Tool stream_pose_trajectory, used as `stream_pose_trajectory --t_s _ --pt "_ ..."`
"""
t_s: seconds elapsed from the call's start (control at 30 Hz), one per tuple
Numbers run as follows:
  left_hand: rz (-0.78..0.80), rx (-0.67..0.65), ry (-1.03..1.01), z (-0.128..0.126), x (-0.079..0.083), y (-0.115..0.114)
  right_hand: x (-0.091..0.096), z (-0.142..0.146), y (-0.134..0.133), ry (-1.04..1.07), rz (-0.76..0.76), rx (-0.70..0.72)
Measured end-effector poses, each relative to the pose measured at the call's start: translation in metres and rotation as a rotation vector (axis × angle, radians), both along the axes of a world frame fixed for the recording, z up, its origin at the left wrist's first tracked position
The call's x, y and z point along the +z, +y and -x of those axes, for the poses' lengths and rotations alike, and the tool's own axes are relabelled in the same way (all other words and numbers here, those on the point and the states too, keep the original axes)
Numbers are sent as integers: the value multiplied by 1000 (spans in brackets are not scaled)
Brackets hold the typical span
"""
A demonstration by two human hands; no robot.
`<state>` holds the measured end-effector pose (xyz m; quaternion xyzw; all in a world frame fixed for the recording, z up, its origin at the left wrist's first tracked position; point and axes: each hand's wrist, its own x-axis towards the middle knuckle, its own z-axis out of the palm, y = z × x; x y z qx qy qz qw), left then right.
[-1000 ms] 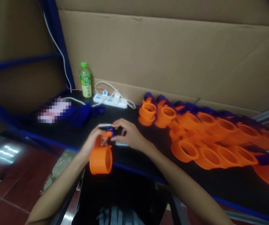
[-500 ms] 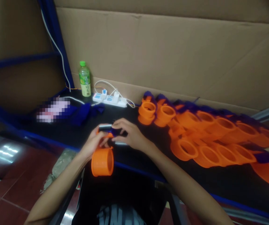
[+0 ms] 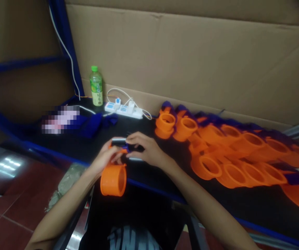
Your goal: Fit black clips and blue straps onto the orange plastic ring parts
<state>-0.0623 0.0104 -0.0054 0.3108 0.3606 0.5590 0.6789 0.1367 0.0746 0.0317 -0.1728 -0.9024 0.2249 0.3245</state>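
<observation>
An orange plastic ring-shaped part [image 3: 113, 181] hangs below my left hand [image 3: 109, 156], whose fingers are closed on the orange arm of that part. Between my hands sits a small dark blue piece [image 3: 124, 147], which looks like cloth. My right hand [image 3: 149, 151] curves around it from the right, with thumb and fingertips closed on it; the exact contact is blurred. Behind the fingers, a dark object with a pale, shiny edge [image 3: 119, 140] lies on the black tabletop, partly hidden by both hands.
Many orange ring parts [image 3: 234, 173] with dark blue cloth crowd the right side. A power strip [image 3: 124, 109] with white cables and a green-capped bottle [image 3: 96, 88] stand at the back. Blue cloth [image 3: 90, 125] lies left. A cardboard wall [image 3: 180, 55] closes the rear.
The whole view has shifted slightly. Both hands keep nearly the same grip, and the orange ring part has barely moved.
</observation>
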Motion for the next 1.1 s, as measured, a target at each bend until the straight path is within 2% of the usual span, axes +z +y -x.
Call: stream_pose_trajectory --t_s 0.3,0.57,0.8,0.87,0.97,1.1 --pt "2 -9 35 -1 0 0 12 -2 -3 -139 -102 -50" --pt "-17 -35 -10 1 1 -1 -7 2 -4 -11 -129 -83" --pt "-104 -79 -112 5 14 -12 -11 11 -17 -19 -200 -209" --pt "-104 -51 -42 4 16 -14 -8 12 -20 20 -223 -221" --pt "-158 89 149 5 17 -14 1 13 -23 81 -266 -225" --pt "-274 155 442 12 23 -13 11 16 -31 37 -439 -257"
